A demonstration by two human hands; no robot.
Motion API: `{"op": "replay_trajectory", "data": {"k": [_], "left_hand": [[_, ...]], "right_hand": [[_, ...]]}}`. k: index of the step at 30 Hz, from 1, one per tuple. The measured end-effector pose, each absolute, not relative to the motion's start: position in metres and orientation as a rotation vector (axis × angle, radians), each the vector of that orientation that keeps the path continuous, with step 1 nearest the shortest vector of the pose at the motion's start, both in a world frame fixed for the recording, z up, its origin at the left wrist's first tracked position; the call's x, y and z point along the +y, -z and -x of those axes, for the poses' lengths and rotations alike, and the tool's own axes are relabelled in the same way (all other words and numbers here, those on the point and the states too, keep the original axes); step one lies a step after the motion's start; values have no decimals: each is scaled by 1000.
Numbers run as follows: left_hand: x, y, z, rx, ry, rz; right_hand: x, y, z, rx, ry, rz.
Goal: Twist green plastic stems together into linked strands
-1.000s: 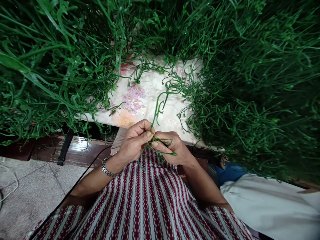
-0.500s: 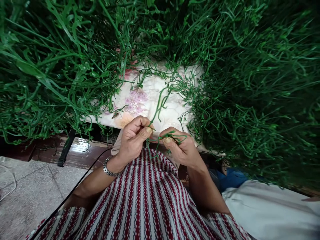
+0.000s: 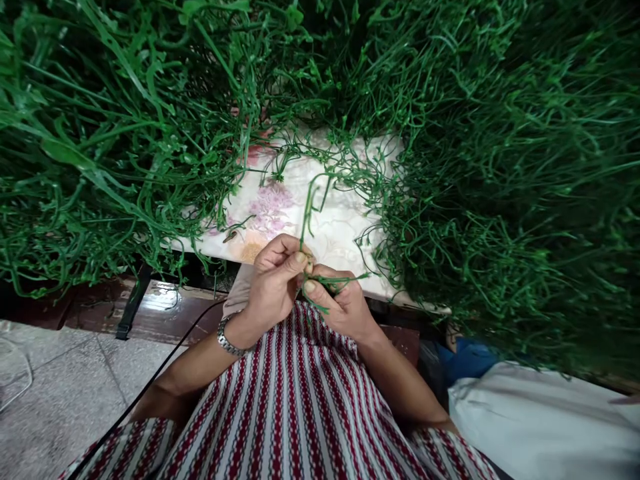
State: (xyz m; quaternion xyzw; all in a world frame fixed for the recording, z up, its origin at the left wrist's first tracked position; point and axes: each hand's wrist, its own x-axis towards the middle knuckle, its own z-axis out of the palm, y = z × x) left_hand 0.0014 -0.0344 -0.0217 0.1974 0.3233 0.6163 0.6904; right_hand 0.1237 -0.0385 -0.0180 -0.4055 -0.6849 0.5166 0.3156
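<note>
Between thumb and fingers, my left hand (image 3: pixel 280 277) pinches a thin green stem (image 3: pixel 305 217) whose curved, branching top rises over the pale cloth. Just to the right, fingertips touching or almost touching it, my right hand (image 3: pixel 343 303) is closed on several short green sprigs (image 3: pixel 340 279) that stick out to the right and downward. Both hands are above the near edge of the flowered cloth (image 3: pixel 330 233). The lower part of the stem is hidden behind the fingers.
A big heap of green stems (image 3: pixel 125 133) covers the left, another heap (image 3: pixel 510 187) the right, and they meet at the back. Loose sprigs (image 3: pixel 370 180) lie on the cloth. A black cable (image 3: pixel 175 343) runs at lower left; a white bag (image 3: pixel 540 413) is at lower right.
My right hand has moved left and slightly down, up against my left hand. The stem in my left hand now stands more upright.
</note>
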Motion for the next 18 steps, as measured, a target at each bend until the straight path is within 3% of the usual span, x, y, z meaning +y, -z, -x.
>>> {"op": "replay_trajectory", "data": {"k": [6, 11, 14, 18], "left_hand": [[-29, 17, 3, 645, -1238, -223], [-21, -1, 8, 673, -1367, -207], [-23, -6, 5, 680, -1230, -365], [-30, 3, 3, 811, -1202, -461]], "right_hand": [[-50, 33, -118, -2033, -703, 954], [-59, 26, -119, -2074, -635, 744], [-55, 0, -144, -2090, -485, 966], [-40, -39, -205, -1998, 310, 1520]]}}
